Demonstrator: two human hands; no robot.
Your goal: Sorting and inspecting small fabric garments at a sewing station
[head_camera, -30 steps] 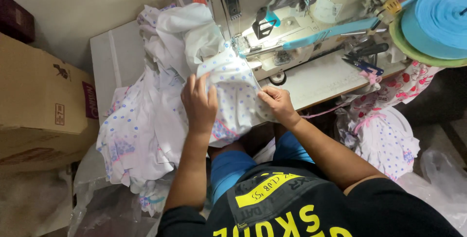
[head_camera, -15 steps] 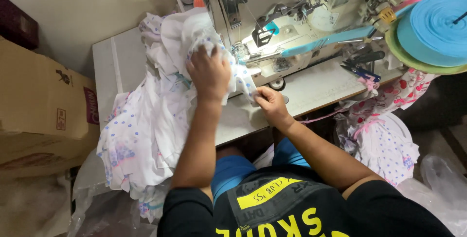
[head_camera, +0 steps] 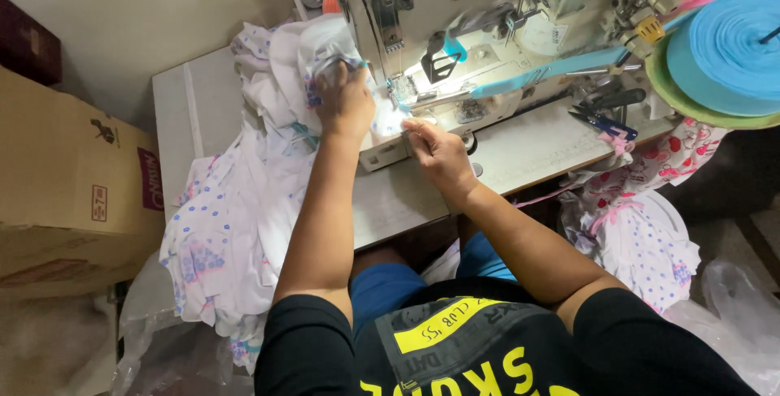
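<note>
Nearest, the right hand (head_camera: 439, 152) pinches the edge of the white dotted cotton garment (head_camera: 382, 120) between thumb and fingertips on the pale sewing table (head_camera: 175, 112). Just beyond, the left hand (head_camera: 345, 103) presses curled fingers on the same cloth beside the needle of the grey industrial sewing machine (head_camera: 487, 6). Farther right sits a sky-blue tape roll (head_camera: 723, 47)
</note>
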